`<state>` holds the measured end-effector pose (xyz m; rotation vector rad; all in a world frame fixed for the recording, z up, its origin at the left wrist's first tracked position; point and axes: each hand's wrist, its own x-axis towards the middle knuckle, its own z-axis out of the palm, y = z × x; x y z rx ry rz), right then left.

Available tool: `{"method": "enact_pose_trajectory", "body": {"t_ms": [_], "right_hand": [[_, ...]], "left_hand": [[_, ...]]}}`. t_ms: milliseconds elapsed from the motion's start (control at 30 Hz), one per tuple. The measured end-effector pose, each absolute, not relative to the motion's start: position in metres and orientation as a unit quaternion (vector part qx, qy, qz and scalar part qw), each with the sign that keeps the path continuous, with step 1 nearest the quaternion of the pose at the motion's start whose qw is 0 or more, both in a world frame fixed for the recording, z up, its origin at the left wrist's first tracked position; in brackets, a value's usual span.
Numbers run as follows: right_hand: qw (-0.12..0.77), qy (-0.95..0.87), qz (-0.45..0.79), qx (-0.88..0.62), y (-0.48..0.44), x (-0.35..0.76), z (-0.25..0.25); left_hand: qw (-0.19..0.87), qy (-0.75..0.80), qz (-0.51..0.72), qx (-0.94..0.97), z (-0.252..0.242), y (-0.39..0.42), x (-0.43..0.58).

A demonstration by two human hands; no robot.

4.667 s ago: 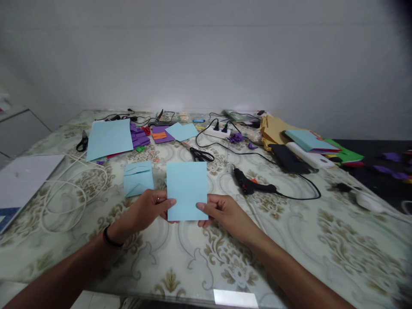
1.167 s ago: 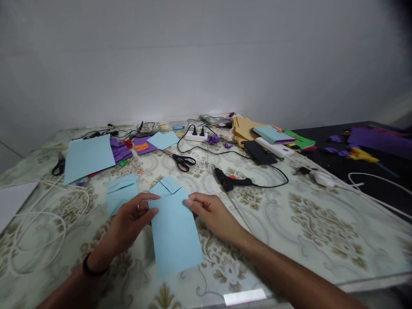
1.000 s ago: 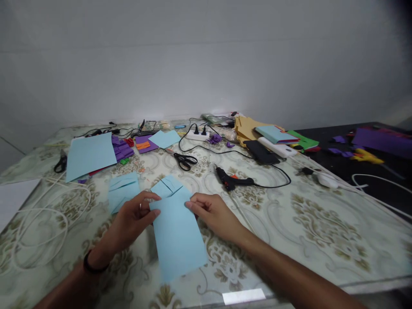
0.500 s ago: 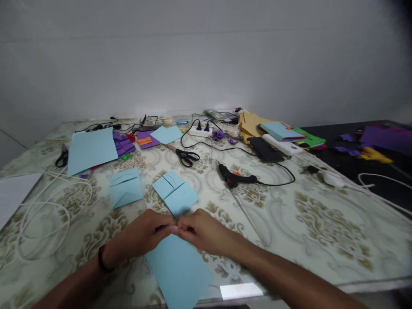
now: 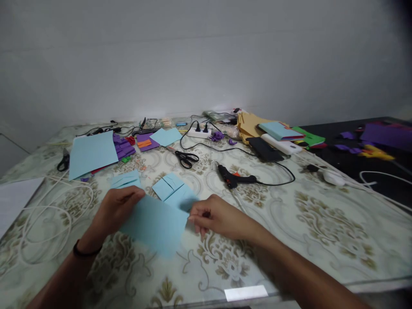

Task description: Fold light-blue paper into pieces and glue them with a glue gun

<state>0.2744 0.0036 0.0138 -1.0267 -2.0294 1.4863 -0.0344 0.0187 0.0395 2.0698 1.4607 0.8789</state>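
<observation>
A light-blue sheet of paper (image 5: 154,225) is lifted between my hands, slightly blurred. My left hand (image 5: 117,210) is closed on its upper left corner, thumb on top. At the right corner, my right hand (image 5: 206,216) pinches the edge between thumb and fingers. Just behind the sheet lies a creased light-blue paper piece (image 5: 172,186), partly covered by it. Another creased light-blue paper piece (image 5: 125,178) sits behind my left hand, its lower part hidden.
Black scissors (image 5: 186,159) and a black glue gun (image 5: 234,176) lie beyond my hands. A large light-blue sheet (image 5: 93,154) rests over purple paper (image 5: 124,148) at left. White cable (image 5: 69,210) loops on the left; a power strip (image 5: 199,133) stands at the back.
The sheet has come up from the table's front edge and turned. My hands, together at its top edge before, have moved apart to opposite corners.
</observation>
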Motion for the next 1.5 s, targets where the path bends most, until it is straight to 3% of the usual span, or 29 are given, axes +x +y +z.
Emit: {"method": "enact_pose_trajectory", "body": {"t_ms": [200, 367, 467, 600, 767, 1167, 1500], "right_hand": [[0.328, -0.700, 0.489, -0.405, 0.008, 0.272, 0.016], [0.381, -0.757, 0.411, -0.337, 0.002, 0.267, 0.014], [0.406, -0.748, 0.436, -0.293, 0.000, 0.267, 0.017], [0.370, -0.680, 0.538, -0.334, -0.001, 0.269, 0.019], [0.303, -0.642, 0.591, -0.384, -0.001, 0.267, 0.014], [0.303, -0.673, 0.505, -0.447, 0.000, 0.263, 0.007], [0.361, -0.710, 0.428, -0.427, -0.002, 0.264, 0.009]], "left_hand": [[0.249, 0.602, 0.409, 0.639, 0.037, 0.025, -0.031], [0.363, 0.580, 0.375, 0.626, 0.027, 0.015, -0.010], [0.458, 0.533, 0.305, 0.643, 0.025, 0.008, 0.000], [0.491, 0.442, 0.216, 0.719, 0.032, -0.002, 0.005], [0.500, 0.457, 0.335, 0.655, 0.029, -0.015, -0.003], [0.275, 0.516, 0.263, 0.767, 0.024, -0.008, 0.003], [0.212, 0.407, 0.389, 0.799, 0.020, -0.012, 0.004]]}}
